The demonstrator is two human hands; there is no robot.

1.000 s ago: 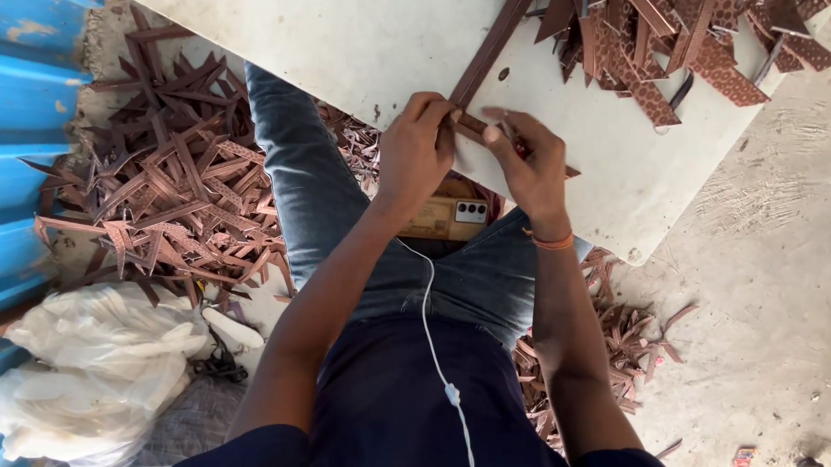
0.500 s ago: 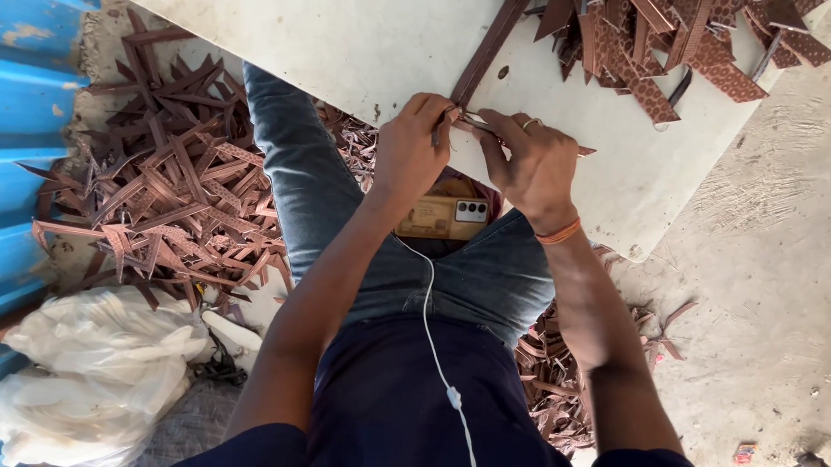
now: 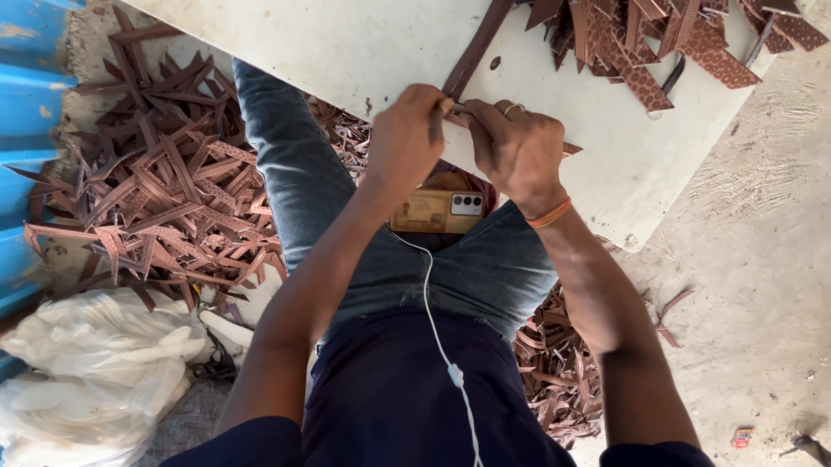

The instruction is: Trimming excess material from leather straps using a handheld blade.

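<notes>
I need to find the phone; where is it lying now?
In the head view, the phone lies on the person's lap, just below the left hand and right hand, at the white board's near edge.

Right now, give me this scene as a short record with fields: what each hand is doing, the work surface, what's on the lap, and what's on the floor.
left hand: left hand pinching the long brown leather strip at the board's edge
right hand: right hand, ring and orange wristband, gripping the same strip
surface: white flat board, with a pile of brown patterned strips
lap: gold-coloured phone with white earphone cable
floor: heap of brown strip offcuts, white plastic bag
</notes>
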